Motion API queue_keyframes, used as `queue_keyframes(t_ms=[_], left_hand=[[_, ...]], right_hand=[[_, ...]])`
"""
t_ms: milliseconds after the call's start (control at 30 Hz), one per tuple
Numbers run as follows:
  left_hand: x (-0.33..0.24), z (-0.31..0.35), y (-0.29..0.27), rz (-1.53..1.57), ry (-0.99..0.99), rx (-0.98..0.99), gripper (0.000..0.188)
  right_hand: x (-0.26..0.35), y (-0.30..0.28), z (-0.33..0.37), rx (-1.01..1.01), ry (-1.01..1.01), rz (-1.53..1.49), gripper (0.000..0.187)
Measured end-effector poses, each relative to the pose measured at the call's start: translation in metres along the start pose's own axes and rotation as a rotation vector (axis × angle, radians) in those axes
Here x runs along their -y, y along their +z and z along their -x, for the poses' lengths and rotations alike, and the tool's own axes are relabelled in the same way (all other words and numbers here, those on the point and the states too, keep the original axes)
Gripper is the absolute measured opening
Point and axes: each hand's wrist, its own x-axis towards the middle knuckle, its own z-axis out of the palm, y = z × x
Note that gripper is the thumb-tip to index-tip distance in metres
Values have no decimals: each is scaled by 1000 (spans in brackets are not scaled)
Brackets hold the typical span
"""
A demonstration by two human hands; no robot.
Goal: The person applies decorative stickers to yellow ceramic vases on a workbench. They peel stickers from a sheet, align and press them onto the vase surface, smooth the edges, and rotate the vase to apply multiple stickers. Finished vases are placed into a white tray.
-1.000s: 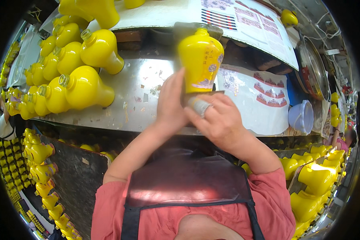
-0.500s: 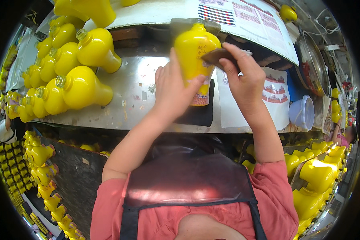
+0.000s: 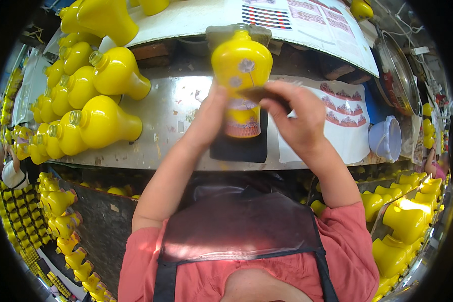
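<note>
Bare-metal worktable [image 3: 161,123], its surface flecked with scraps and smears, runs across the view beneath a raised white board [image 3: 196,20] that carries printed sheets. Left of centre, glossy yellow bottles [image 3: 108,123] lie in rows with their necks toward the left. On the right are a white decal sheet [image 3: 355,148] with three rows of dark pink motifs and, just beside it, a pale blue bucket [image 3: 385,138].

At the centre, a yellow decorated bottle [image 3: 241,55] lies with its neck pointing away from the wearer, near a dark grey block [image 3: 219,35], and its base toward the wearer, over a black pad [image 3: 236,152]. Its upper face bears greyish-purple flowers; a pink patterned band circles the part near the base.

Left hand [image 3: 209,113]: set against the left side of the decorated bottle, slightly blurred; its fingertips are partly hidden, so how firmly they close cannot be told. Right hand [image 3: 302,116]: thumb and fingers pinched together on a dark flat scraper [image 3: 259,93], whose edge lies over the bottle's decorated face; whether it presses there cannot be told
</note>
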Motion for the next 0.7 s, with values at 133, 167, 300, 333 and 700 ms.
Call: queue_keyframes(t_ms=[133, 167, 300, 333, 700], left_hand=[[5, -3, 4, -233, 115, -25, 70], [6, -2, 5, -236, 116, -41, 69], [7, 0, 14, -352, 110, -283, 84], [5, 0, 14, -480, 152, -262, 91], [-16, -1, 26, -631, 130, -218, 111]], right_hand=[[-11, 10, 4, -38, 165, 82, 32], [-13, 9, 6, -72, 246, 147, 33], [-17, 10, 7, -130, 68, 110, 37], [-14, 9, 8, -109, -25, 45, 38], [-18, 19, -8, -183, -37, -10, 33]])
